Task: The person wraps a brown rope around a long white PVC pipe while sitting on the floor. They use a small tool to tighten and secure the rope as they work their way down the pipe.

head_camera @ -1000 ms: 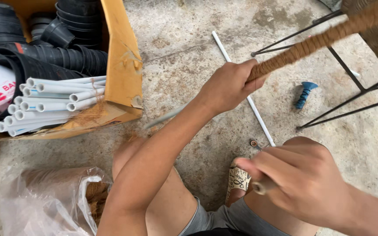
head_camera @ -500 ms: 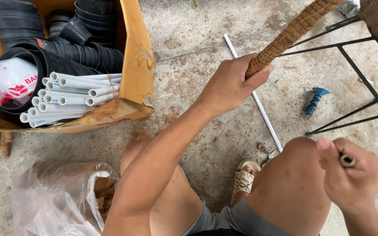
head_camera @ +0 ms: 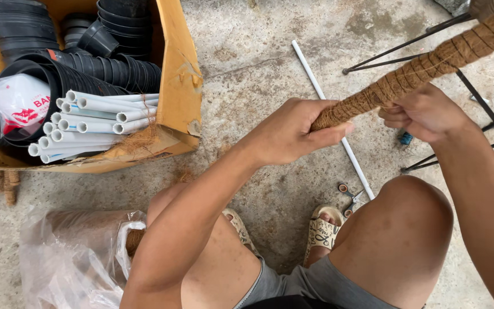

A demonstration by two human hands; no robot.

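1. Coir-wrapped pole runs from mid-frame to the upper right corner, held above the concrete floor.
2. Left hand has its grip closed around the pole's lower end; right hand pinches the wrap just beyond it, fingers curled on the fibre.
3. Judged from this, the winding goes best if the left hand keeps the pole steady while the right keeps the fibre taut and the turns tight.
4. Half a second ago the right hand was away at the lower right, holding a small dark-tipped piece; now it is on the pole.
5. Pole's tilt is flatter than before.
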